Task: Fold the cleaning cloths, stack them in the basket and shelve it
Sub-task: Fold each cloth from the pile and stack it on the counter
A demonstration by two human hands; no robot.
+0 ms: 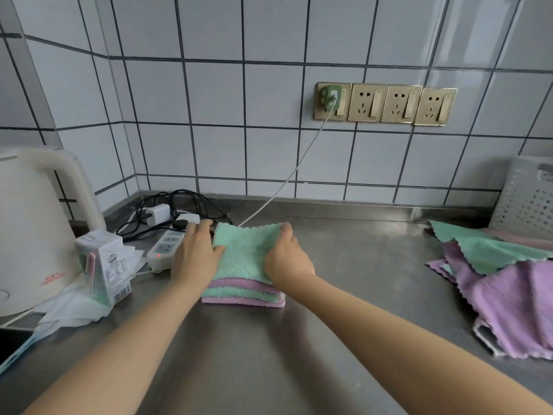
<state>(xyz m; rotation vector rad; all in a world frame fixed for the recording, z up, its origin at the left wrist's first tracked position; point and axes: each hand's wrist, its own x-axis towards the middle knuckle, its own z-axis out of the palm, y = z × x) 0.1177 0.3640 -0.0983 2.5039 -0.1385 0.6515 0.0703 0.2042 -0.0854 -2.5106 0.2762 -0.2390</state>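
Observation:
A stack of folded cloths [244,259], green and purple in alternating layers with a green one on top, lies on the steel counter [269,354]. My left hand [194,253] presses against the stack's left edge, thumb on the top cloth. My right hand [287,259] rests on the right side of the top green cloth, fingers pinching its far right corner. A loose heap of unfolded green and purple cloths [508,283] lies at the right. The pale perforated basket [529,199] stands behind that heap at the right edge.
A white kettle [33,229] stands at the left, with a small carton [103,265] and crumpled paper beside it. A power strip [166,247] with tangled black cables lies behind my left hand. A white cable runs up to the wall sockets [386,104].

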